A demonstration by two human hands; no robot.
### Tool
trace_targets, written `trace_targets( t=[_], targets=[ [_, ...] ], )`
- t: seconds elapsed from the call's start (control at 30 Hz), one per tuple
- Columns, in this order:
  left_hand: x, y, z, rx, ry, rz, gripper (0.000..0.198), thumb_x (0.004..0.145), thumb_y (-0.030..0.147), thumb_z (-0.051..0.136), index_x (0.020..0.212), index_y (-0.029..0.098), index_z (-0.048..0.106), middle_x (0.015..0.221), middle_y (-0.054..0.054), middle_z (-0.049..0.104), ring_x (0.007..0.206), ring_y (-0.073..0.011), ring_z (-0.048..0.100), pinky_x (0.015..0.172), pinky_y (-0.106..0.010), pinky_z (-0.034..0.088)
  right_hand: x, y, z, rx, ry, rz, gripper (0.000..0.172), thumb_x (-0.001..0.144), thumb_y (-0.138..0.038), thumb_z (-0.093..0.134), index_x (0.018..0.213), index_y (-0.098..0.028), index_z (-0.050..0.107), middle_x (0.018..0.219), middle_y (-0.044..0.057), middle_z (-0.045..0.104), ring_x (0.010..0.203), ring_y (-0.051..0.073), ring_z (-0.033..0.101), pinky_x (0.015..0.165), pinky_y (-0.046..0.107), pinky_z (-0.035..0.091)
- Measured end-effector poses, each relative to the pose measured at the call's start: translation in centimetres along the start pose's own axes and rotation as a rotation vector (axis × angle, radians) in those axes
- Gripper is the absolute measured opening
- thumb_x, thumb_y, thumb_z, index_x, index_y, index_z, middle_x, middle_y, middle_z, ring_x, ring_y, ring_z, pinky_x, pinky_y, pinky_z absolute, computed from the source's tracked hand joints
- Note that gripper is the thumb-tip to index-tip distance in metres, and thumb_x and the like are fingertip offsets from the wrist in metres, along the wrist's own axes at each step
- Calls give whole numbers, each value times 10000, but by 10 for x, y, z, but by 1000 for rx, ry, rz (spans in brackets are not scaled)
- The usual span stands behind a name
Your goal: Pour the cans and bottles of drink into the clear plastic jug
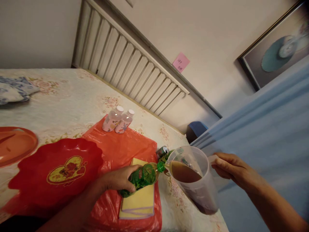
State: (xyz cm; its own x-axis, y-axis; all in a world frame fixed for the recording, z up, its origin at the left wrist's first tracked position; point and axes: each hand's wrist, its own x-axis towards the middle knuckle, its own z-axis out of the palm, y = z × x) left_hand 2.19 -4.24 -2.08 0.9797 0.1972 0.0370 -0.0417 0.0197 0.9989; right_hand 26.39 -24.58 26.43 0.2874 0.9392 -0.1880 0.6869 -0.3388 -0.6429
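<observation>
My left hand [122, 178] is wrapped round a green plastic drink bottle [146, 174], which lies tilted with its green-ringed neck toward the right. In my right hand [230, 167] is the handle of a translucent plastic pitcher [205, 196], with brown liquid [184, 172] inside. The pitcher's lip meets the bottle's mouth; I cannot tell whether liquid is flowing between them. Beneath the bottle lies a folded yellow cloth [138, 204] on a red plastic bag [120, 145]. Behind the bottle neck, a drink can [163, 150] is partly hidden.
Two small capped bottles [112, 120] stand on the bag's far part. A red scalloped tray [79, 149] and an orange plate [24, 145] are at the left of the flowered tablecloth [72, 106]. Beyond are a radiator [130, 58] and, at right, a blue curtain [260, 138].
</observation>
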Motion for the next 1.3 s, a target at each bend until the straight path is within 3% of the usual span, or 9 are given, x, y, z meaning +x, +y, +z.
trace_targets(
  t=[0.17,0.63,0.8,0.9,1.07,1.3],
  targets=[
    [1,-3,-1,3,-6,9,719,551,178,692,1247,225,519,1109,9,664,995,-229,611,775,-263,497,-2,7,5,20,21,-11,470,885,-608,528,703,-176,564,571,-59,281,523,98,215,490,269,164],
    [1,-4,1,-30,3,-3,694,541,190,706,1210,206,522,1075,-1,667,963,-213,617,776,-265,498,-12,52,45,397,156,-1,479,801,-614,624,650,-159,626,510,-42,338,505,108,291,496,265,245],
    [2,-10,2,-194,-84,69,749,482,289,801,1182,212,545,1088,-6,670,998,-233,602,814,-296,499,-9,52,52,475,251,18,462,808,-621,599,665,-183,629,616,33,534,590,168,460,559,302,377],
    [2,-12,9,-138,-142,65,798,449,340,849,1186,218,570,1101,-12,674,994,-242,608,814,-296,503,2,47,56,542,296,12,412,812,-568,631,632,-198,606,583,17,509,585,170,473,585,318,419],
    [4,-19,25,43,-276,-8,855,352,415,907,1135,232,616,1009,8,680,916,-254,638,714,-290,532,32,35,67,683,348,-25,446,792,-516,675,529,-210,486,511,-39,343,485,121,343,494,294,368],
    [7,-24,30,107,-318,-28,943,343,450,902,1207,219,602,1030,-13,671,917,-273,642,670,-302,533,86,9,103,802,244,-155,377,822,-445,640,563,-214,494,533,-30,369,500,130,341,501,301,349]
  ],
)
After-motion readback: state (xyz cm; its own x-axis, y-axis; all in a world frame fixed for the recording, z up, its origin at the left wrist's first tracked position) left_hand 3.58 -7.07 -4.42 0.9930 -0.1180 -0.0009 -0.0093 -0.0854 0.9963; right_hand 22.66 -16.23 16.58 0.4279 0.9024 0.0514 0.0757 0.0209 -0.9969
